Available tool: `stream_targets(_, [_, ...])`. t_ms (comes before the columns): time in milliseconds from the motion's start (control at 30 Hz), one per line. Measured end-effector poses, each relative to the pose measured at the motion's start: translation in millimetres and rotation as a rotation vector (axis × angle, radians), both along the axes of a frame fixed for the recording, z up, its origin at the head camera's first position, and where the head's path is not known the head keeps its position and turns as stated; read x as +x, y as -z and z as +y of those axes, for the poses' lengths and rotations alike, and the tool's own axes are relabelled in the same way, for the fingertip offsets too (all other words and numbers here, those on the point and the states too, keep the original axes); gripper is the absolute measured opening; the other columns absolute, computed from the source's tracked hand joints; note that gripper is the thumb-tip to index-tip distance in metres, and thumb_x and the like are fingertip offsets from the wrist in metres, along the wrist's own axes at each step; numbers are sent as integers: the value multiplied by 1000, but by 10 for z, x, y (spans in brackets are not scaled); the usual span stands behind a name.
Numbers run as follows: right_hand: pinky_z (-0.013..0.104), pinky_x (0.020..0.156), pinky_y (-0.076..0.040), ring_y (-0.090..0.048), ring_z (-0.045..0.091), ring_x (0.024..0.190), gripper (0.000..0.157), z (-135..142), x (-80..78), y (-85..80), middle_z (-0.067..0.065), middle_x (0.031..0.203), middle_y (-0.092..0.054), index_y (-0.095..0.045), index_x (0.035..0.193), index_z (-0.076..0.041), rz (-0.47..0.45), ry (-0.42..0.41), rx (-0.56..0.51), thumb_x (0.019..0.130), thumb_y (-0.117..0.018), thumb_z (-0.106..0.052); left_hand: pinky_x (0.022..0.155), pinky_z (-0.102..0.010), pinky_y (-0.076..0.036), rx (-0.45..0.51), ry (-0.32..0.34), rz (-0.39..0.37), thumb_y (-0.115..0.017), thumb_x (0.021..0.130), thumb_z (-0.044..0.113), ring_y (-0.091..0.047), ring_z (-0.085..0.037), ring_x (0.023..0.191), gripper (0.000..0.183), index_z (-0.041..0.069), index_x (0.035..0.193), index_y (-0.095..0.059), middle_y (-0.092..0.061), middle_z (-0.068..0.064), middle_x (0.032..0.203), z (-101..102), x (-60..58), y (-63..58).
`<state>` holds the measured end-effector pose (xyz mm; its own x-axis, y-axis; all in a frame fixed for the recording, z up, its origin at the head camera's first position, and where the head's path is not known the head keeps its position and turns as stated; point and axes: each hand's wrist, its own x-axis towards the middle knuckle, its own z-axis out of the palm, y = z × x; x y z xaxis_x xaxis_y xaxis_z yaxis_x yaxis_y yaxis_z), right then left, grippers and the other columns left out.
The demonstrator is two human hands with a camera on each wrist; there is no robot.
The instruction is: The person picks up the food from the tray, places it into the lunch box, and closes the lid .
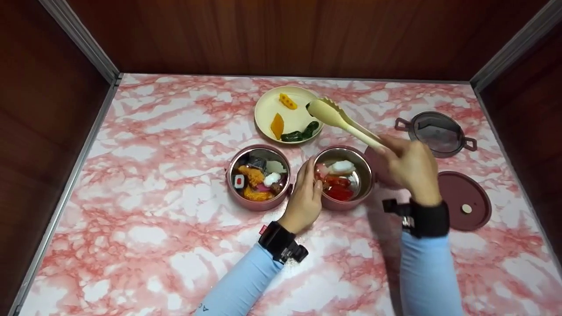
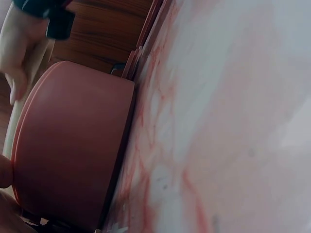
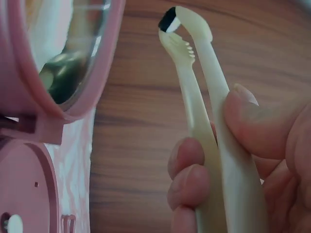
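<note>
My right hand (image 1: 415,169) grips cream tongs (image 1: 355,131), raised above the pots and angled toward the plate. Their tips close on a small black-and-white piece (image 3: 168,20), clearest in the right wrist view. With straight fingers, my left hand (image 1: 303,202) rests along the left side of the right pink pot (image 1: 344,205); in the left wrist view a fingertip meets the rim of this pot (image 2: 73,145). Red and white food pieces (image 1: 338,191) lie inside it. Beside my left hand stands another pink pot (image 1: 259,205), filled with mixed toy food (image 1: 252,175).
Behind the pots, a cream plate (image 1: 265,103) bears a yellow piece (image 1: 287,101), an orange piece (image 1: 277,126) and dark green pieces (image 1: 292,136). At right lie a grey lidded item with two handles (image 1: 439,136) and a pink lid (image 1: 461,193). Wooden walls (image 1: 281,39) enclose the marbled table (image 1: 145,245).
</note>
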<state>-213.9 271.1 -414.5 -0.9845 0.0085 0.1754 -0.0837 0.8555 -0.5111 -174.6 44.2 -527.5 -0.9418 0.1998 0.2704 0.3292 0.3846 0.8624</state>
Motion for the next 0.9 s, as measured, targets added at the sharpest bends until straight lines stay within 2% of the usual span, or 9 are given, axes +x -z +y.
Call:
stream_targets(100, [45, 68, -41, -59, 32, 81, 35, 110, 167, 4, 16, 104, -73, -70, 127, -17, 15, 13, -27, 95, -67, -32, 118, -40, -24, 6, 2, 3, -41, 104, 9, -26, -33, 145, 60, -2, 156, -15, -23, -25, 157, 12, 0, 10])
stream_targets(233, [40, 63, -36, -50, 29, 71, 40, 279, 361, -57, 15, 103, -72, -69, 129, -20, -36, 49, -45, 96, -64, -41, 119, -39, -22, 11, 8, -5, -40, 104, 9, -25, -34, 145, 61, -1, 157, -12, -21, -27, 157, 17, -3, 17])
stream_targets(333, [40, 66, -38, -53, 28, 77, 42, 418, 502, -138, 13, 113, -70, -67, 131, -24, -71, 62, -45, 96, -61, -46, 119, -39, -21, 3, 11, -12, -40, 104, 9, -25, -35, 145, 61, -3, 157, -12, -20, -27, 157, 12, -4, 18])
stream_targets(467, [45, 69, -41, -59, 27, 89, 36, 619, 695, -242, 12, 119, -69, -70, 128, -23, -69, 29, 7, 97, -63, -38, 119, -41, -21, -11, 9, -13, -40, 104, 10, -24, -35, 145, 60, -4, 156, -13, -20, -27, 157, -4, -5, 15])
stream_targets(533, [47, 65, -43, -61, 28, 86, 33, 702, 781, -281, 13, 112, -72, -72, 125, -22, -57, 11, 51, 95, -67, -34, 119, -42, -22, -11, 9, -22, -40, 105, 10, -24, -34, 145, 60, -2, 157, -13, -20, -26, 158, -12, -3, 12])
stream_targets(700, [38, 51, -40, -61, 27, 70, 31, 795, 907, -347, 12, 87, -74, -75, 119, -20, -62, -45, 155, 91, -72, -33, 118, -41, -23, -6, 4, -42, -40, 104, 10, -24, -33, 145, 61, 0, 158, -12, -20, -24, 159, -21, -2, 16])
stream_targets(900, [37, 47, -38, -55, 22, 60, 29, 759, 953, -404, -3, 67, -67, -76, 117, -21, -115, -95, 228, 90, -72, -31, 119, -41, -22, -9, 2, -36, -41, 104, 10, -23, -32, 146, 61, -1, 157, -13, -21, -23, 159, 11, -5, 24])
